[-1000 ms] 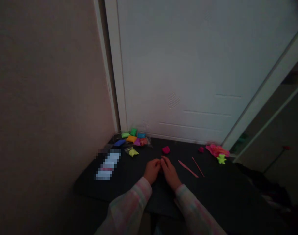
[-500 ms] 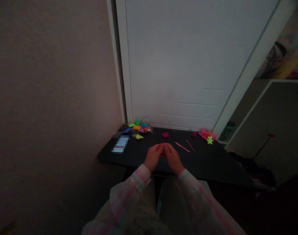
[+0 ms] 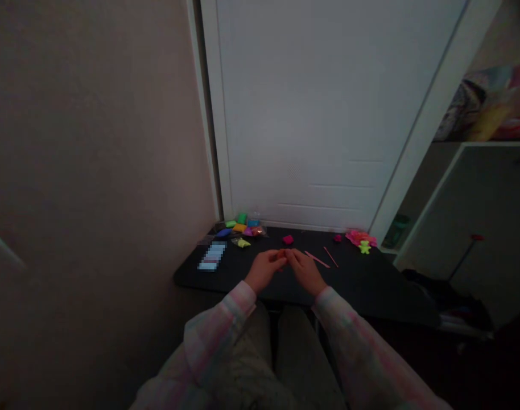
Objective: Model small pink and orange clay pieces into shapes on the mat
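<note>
A white panel (image 3: 311,114) backs the far edge of a black table (image 3: 371,287). A wall (image 3: 98,142) flanks the left edge. Light is dim.

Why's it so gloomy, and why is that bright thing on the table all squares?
Head view: dim light, so the white door looks grey and the lower corners nearly black; head view: coarse squares cover the bright rectangle on the black table, hiding details; head view: left grip and right grip look soft, so anything between them is unclear.
</note>
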Tool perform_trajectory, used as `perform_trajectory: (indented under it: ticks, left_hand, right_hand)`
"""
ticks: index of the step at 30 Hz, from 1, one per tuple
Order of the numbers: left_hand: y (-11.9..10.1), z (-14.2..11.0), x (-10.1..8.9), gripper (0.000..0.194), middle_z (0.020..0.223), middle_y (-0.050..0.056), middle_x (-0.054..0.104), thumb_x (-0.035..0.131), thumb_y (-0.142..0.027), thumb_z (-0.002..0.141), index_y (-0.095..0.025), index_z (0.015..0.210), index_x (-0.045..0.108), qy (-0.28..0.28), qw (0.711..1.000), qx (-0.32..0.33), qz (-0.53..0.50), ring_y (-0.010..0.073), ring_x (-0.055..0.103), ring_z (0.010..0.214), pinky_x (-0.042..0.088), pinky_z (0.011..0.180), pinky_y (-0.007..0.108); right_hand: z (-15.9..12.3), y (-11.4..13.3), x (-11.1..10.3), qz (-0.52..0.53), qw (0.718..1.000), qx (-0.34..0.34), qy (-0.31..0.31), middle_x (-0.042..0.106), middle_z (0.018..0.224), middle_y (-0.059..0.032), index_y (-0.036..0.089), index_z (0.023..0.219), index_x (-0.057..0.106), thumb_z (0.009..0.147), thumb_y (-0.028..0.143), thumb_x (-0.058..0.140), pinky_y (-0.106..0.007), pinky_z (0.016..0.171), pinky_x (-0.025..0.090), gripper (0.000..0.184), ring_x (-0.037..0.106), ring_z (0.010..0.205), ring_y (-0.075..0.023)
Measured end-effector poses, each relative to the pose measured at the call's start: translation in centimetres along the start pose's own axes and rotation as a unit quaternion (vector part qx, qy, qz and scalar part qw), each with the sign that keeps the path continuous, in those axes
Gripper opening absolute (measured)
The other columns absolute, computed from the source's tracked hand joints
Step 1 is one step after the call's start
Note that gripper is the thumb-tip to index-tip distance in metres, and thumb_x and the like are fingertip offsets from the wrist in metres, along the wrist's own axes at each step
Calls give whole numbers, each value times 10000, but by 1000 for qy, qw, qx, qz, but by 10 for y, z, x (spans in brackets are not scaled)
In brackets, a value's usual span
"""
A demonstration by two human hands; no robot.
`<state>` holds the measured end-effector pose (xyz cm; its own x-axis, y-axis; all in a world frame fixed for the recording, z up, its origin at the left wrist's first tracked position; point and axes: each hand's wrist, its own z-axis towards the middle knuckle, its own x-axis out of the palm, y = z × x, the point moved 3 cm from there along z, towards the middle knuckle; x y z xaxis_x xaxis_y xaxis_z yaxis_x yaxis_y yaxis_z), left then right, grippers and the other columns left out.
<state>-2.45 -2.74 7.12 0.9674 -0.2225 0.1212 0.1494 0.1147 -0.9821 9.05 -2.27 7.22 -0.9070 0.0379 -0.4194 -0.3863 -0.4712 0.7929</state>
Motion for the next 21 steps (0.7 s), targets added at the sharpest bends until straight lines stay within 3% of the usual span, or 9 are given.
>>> perform_trajectory:
  ticks: [9, 21]
  left_hand:
    - [6, 14, -4, 147, 597, 19, 616, 661, -148, 564, -103, 665, 565, -1, 1000, -24, 10, 110, 564, 561, 406, 551, 222]
    - [14, 35, -13, 185, 772, 89, 648, 604, -244, 671, -110, 770, 522, 78, 986, -105, -101, 149, 611, 675, 433, 616, 247]
  right_hand:
    - [2, -12, -3, 76, 995, 52, 39, 561, 620, 1, 156, 705, 570, 734, 419, 452, -242, 551, 367, 290, 510, 593, -124]
    - [26, -32, -5, 194, 973, 101, 80, 513, 568, 23, 153, 656, 517, 743, 444, 444, -226, 513, 373, 312, 467, 520, -87]
